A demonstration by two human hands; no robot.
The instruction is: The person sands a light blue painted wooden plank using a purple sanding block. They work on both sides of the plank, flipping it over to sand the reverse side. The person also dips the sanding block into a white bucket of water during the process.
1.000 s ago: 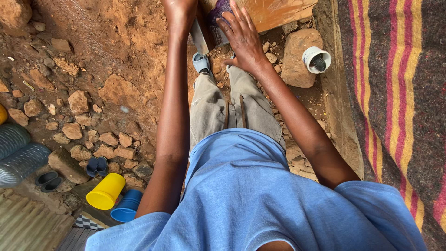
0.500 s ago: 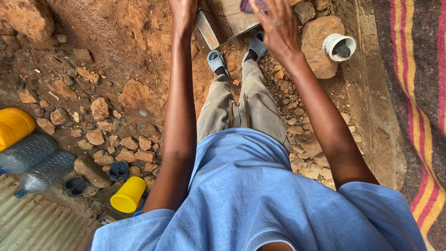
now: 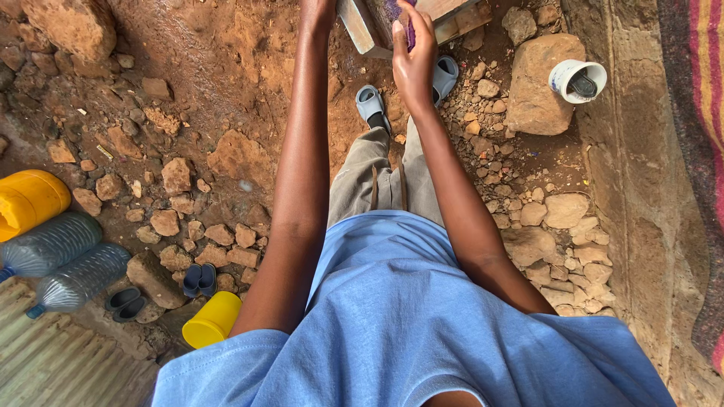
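Gripping purple object (image 3: pixel 400 19), right hand (image 3: pixel 413 64); left hand (image 3: pixel 317 9) cut off, grip unclear.

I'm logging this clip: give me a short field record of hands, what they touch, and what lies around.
left hand: at top edge, by the wooden block; grip unclear
right hand: holds a purple thing against the block
feet: grey sandals
right: white cup on a rock
left: yellow can, two bottles, yellow cup
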